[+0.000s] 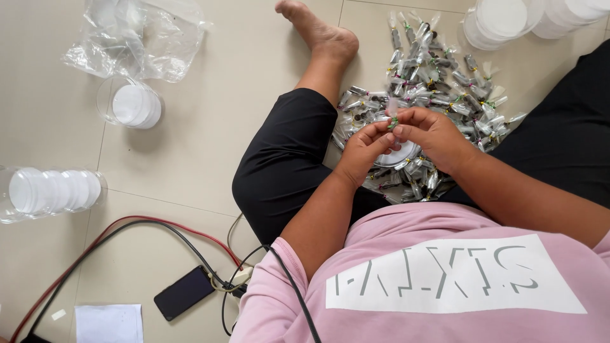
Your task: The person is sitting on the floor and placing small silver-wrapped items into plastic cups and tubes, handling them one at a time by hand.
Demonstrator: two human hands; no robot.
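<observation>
I sit on a tiled floor with my legs apart. My left hand (364, 150) and my right hand (432, 134) meet above my lap, both pinching one small clear packet (393, 116) with a green twist tie at its top. Just under the hands lies a round white lid (403, 154). Beyond them a big pile of several similar small tied packets (438, 82) covers the floor between my legs. My left foot (318, 28) reaches toward the far side.
Stacks of round white lids in clear sleeves lie at the left (51, 190), at the upper left (132, 105) and at the top right (508, 19). A crumpled clear bag (136, 38), a black phone (184, 292), red and black cables (146, 225) and white paper (109, 322) are on the floor.
</observation>
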